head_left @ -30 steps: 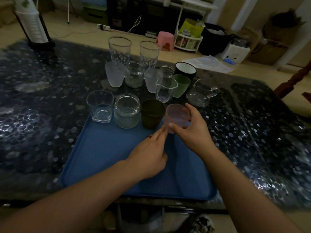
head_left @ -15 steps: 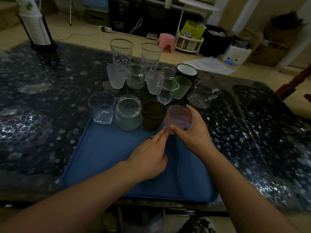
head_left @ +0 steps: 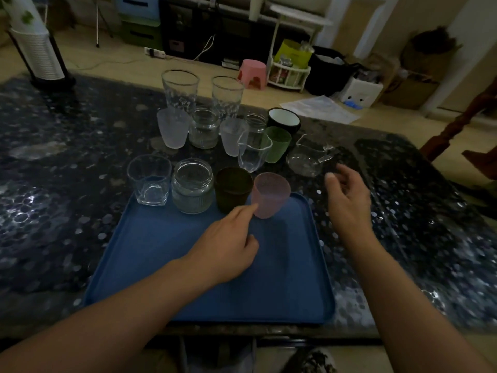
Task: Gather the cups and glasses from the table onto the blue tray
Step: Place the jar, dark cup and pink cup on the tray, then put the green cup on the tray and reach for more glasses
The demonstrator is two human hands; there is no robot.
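A blue tray [head_left: 188,292] lies on the dark table in front of me. Along its far edge stand a square clear glass [head_left: 149,179], a ribbed glass jar [head_left: 192,186], a dark cup [head_left: 233,189] and a pink frosted cup [head_left: 271,194]. My left hand [head_left: 224,242] rests over the tray, its forefinger touching the pink cup's base. My right hand [head_left: 348,195] hovers to the right of the pink cup with relaxed fingers, holding nothing. Behind the tray stand several more glasses, a green cup [head_left: 278,144], a black mug [head_left: 284,120] and a glass pitcher [head_left: 308,158].
Two tall clear tumblers [head_left: 180,90] stand at the far side of the cluster. A white fan or heater [head_left: 37,49] stands at the far left table edge. Beyond the table are a pink stool [head_left: 252,74], boxes and shelves on the floor.
My right hand has let go of the pink cup and moved away to the right. The cup now stands on the tray. My left hand has barely moved.
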